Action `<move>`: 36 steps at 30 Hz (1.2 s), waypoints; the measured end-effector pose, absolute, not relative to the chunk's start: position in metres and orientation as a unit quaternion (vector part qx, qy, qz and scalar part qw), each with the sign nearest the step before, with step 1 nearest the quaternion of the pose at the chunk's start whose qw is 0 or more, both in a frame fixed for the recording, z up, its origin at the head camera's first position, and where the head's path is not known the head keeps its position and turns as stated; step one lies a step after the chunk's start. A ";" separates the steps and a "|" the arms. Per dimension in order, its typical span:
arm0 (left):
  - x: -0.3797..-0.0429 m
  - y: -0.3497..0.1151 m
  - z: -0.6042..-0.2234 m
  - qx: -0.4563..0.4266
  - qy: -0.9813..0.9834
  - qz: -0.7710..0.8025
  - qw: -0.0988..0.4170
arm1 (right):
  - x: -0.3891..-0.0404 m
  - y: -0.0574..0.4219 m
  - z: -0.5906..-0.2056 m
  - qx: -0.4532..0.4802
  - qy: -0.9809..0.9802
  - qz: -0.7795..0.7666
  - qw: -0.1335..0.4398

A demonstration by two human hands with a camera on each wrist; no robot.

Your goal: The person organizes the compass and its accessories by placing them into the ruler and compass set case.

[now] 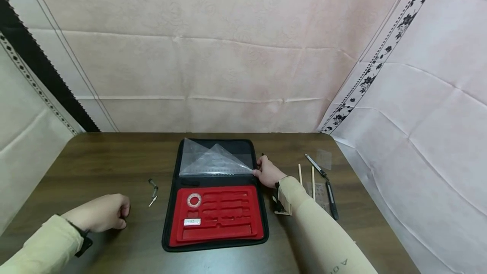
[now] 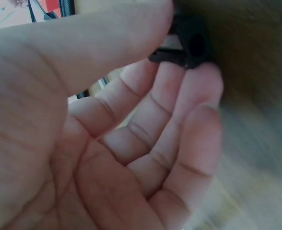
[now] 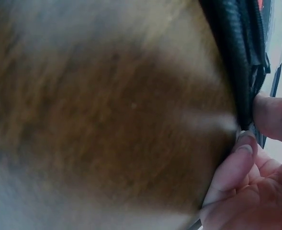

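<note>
My left hand (image 1: pixel 100 212) hovers over the left side of the table. Its thumb and fingertips pinch a small black pencil sharpener (image 2: pixel 196 40), with a round hole and a metal blade showing. At the middle stands an open black zip case (image 1: pixel 232 181). My right hand (image 1: pixel 270 172) pinches the case's right edge, thumb on one side of the zip border (image 3: pixel 231 52) and fingers on the other. Clear set squares (image 1: pixel 218 160) poke out of the lid's pocket beside those fingers. The red moulded tray (image 1: pixel 220 234) holds a white ring (image 1: pixel 194 200) and an eraser (image 1: pixel 192 222).
Small metal compass parts (image 1: pixel 154 193) lie left of the case. To the right are a metal compass (image 1: pixel 316 166), a long black tool (image 1: pixel 332 201), thin wooden sticks (image 1: pixel 313 183) and a clear plastic piece (image 1: pixel 324 158). White cloth (image 1: pixel 213 67) hangs behind the table.
</note>
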State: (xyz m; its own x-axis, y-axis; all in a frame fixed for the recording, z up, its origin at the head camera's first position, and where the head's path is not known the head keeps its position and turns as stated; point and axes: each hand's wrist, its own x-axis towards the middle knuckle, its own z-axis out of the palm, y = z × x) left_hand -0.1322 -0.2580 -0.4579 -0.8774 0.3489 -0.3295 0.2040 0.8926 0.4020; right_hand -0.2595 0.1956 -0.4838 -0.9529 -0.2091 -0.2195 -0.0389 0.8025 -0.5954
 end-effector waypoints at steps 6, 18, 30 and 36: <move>-0.134 -0.236 -0.453 0.172 0.958 0.153 0.168 | -0.260 0.196 -0.485 -0.065 0.939 -0.307 0.140; -0.137 -0.138 -0.438 0.223 0.954 0.174 0.101 | -0.260 0.196 -0.485 -0.072 0.938 -0.310 0.136; -0.134 -0.114 -0.455 0.312 0.936 0.157 0.051 | -0.258 0.195 -0.481 -0.069 0.937 -0.312 0.139; -0.133 -0.114 -0.457 0.320 0.935 0.147 0.040 | -0.259 0.196 -0.482 -0.077 0.939 -0.308 0.136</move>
